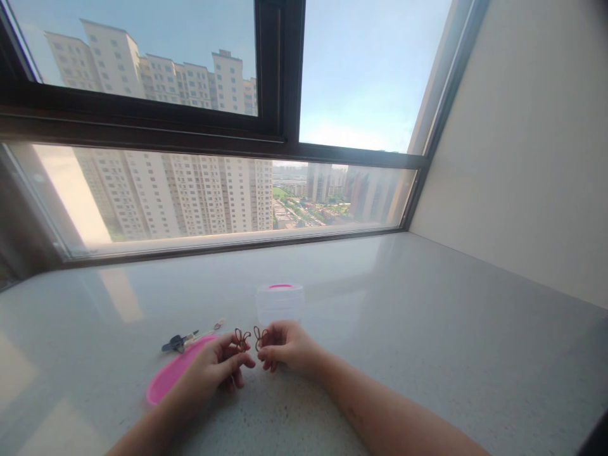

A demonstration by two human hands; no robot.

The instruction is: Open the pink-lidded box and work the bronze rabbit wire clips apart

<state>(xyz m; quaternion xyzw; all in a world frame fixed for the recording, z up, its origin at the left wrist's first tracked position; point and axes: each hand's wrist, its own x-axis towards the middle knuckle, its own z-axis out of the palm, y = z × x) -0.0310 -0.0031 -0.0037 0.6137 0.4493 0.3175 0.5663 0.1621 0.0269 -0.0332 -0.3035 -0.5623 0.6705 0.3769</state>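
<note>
My left hand [223,364] holds a thin brown looped cord [241,339], perhaps a hair tie, between thumb and fingers. A similar brown looped cord [259,337] is pinched in my right hand [285,347]. The two cords are held upright close together, with a small gap between them. Beside and partly behind my left hand lies a bright pink oval tray or lid [173,373]. Straight behind my right hand stands a translucent box [280,303] with a pink piece on its top.
A dark clip-like object [177,343] and a pale thin item [209,330] lie at the far edge of the pink piece. The speckled white sill [427,354] runs up to a dark-framed window [285,149]. A plain wall [522,145] rises on the right.
</note>
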